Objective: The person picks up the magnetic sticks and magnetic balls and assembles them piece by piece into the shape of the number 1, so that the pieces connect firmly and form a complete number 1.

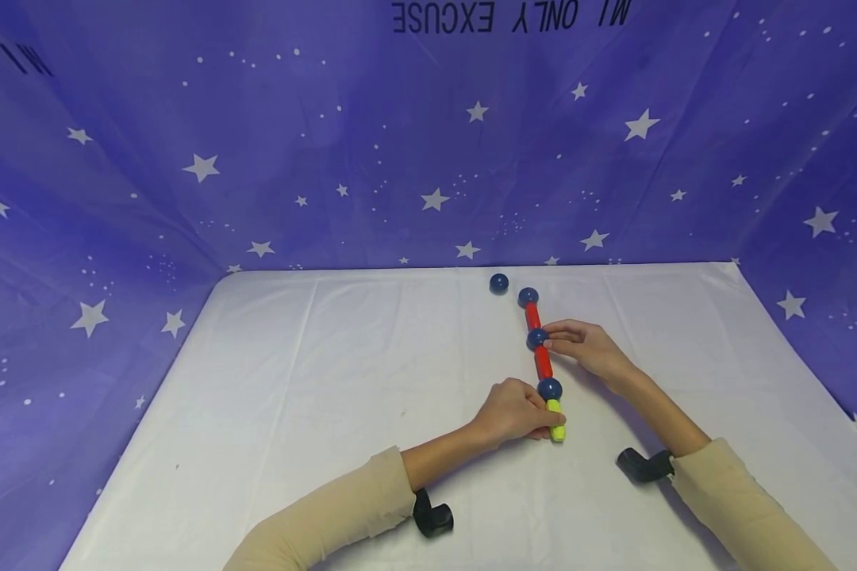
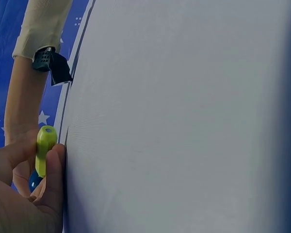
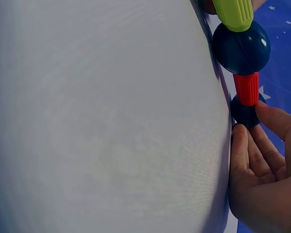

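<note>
A chain of blue balls and red sticks lies on the white table, running away from me. My left hand (image 1: 510, 412) pinches a yellow-green stick (image 1: 558, 433) between thumb and fingers; its far end meets the near blue ball (image 1: 550, 388). Beyond that come a red stick (image 1: 543, 364), the middle blue ball (image 1: 536, 339), another red stick (image 1: 532, 316) and the far blue ball (image 1: 528, 296). With thumb and fingertips, my right hand (image 1: 593, 349) holds the middle ball from the right. In the right wrist view, the yellow-green stick (image 3: 235, 14) touches the near ball (image 3: 241, 47).
A loose blue ball (image 1: 498, 284) sits near the table's back edge, left of the chain. White cloth covers the table (image 1: 328, 357). Purple star-printed curtain (image 1: 371, 159) encloses the back and sides. Black wrist cameras (image 1: 432, 515) hang below both sleeves.
</note>
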The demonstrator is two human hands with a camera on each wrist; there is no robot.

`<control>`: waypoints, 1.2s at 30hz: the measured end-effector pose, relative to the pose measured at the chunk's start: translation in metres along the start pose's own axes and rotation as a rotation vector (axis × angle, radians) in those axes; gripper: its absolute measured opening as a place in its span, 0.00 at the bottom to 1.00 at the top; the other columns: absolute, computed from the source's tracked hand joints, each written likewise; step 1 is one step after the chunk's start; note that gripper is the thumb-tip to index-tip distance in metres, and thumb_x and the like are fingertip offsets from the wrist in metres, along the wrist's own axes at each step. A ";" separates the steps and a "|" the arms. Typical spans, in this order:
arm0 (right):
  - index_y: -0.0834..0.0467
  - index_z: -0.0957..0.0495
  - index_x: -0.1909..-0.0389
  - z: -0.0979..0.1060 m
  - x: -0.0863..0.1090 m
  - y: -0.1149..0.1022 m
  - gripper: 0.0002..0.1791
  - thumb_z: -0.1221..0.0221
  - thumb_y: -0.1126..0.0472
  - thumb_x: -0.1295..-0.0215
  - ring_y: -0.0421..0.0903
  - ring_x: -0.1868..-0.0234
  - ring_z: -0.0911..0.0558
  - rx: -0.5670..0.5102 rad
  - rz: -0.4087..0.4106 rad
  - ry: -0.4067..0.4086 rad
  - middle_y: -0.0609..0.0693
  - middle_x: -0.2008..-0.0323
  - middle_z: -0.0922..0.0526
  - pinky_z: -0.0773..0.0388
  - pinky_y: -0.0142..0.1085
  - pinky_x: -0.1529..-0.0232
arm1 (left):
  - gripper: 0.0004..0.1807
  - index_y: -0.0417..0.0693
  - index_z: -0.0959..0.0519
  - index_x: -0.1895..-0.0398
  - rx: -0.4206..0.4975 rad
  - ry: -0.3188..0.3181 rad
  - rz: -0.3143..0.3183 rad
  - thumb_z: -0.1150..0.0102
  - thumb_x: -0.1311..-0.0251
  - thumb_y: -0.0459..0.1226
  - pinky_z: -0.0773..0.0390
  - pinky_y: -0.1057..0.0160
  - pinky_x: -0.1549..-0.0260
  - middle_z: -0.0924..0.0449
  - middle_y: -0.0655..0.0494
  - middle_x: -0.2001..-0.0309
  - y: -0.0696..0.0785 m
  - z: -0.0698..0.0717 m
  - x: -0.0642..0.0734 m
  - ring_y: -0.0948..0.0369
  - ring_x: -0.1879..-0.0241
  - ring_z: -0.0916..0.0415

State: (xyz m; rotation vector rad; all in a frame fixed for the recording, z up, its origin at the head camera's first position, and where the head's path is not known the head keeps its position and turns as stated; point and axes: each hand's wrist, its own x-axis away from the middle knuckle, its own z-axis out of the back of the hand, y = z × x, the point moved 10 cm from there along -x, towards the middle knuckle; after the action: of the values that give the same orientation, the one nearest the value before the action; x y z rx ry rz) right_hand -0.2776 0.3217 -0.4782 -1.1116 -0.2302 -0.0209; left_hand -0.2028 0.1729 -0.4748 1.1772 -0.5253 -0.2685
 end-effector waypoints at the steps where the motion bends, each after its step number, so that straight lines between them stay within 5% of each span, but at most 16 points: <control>1: 0.62 0.24 0.40 0.000 0.000 0.000 0.26 0.35 0.52 0.32 0.62 0.33 0.33 0.000 -0.003 0.001 0.60 0.47 0.17 0.49 0.69 0.37 | 0.10 0.46 0.16 0.81 -0.010 -0.001 -0.003 0.24 0.48 0.36 0.33 0.74 0.86 0.20 0.60 0.86 0.000 0.000 0.000 0.63 0.84 0.19; 18: 0.62 0.25 0.38 0.000 -0.001 0.001 0.26 0.37 0.53 0.31 0.62 0.33 0.33 0.011 -0.023 0.000 0.61 0.45 0.19 0.50 0.69 0.36 | 0.14 0.48 0.17 0.84 -0.180 -0.034 -0.081 0.25 0.46 0.40 0.37 0.72 0.87 0.22 0.63 0.88 0.012 0.000 -0.002 0.66 0.84 0.22; 36: 0.63 0.25 0.39 0.000 -0.001 0.000 0.26 0.37 0.53 0.32 0.61 0.35 0.31 0.003 -0.012 -0.012 0.61 0.45 0.18 0.48 0.67 0.35 | 0.16 0.47 0.17 0.82 -0.161 -0.009 -0.110 0.29 0.41 0.45 0.38 0.72 0.87 0.22 0.60 0.87 0.011 0.010 -0.004 0.65 0.85 0.24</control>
State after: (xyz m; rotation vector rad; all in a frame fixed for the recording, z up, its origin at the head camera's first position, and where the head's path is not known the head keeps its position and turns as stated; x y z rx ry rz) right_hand -0.2788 0.3217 -0.4779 -1.1078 -0.2471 -0.0247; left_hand -0.2121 0.1704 -0.4629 1.0501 -0.4389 -0.4028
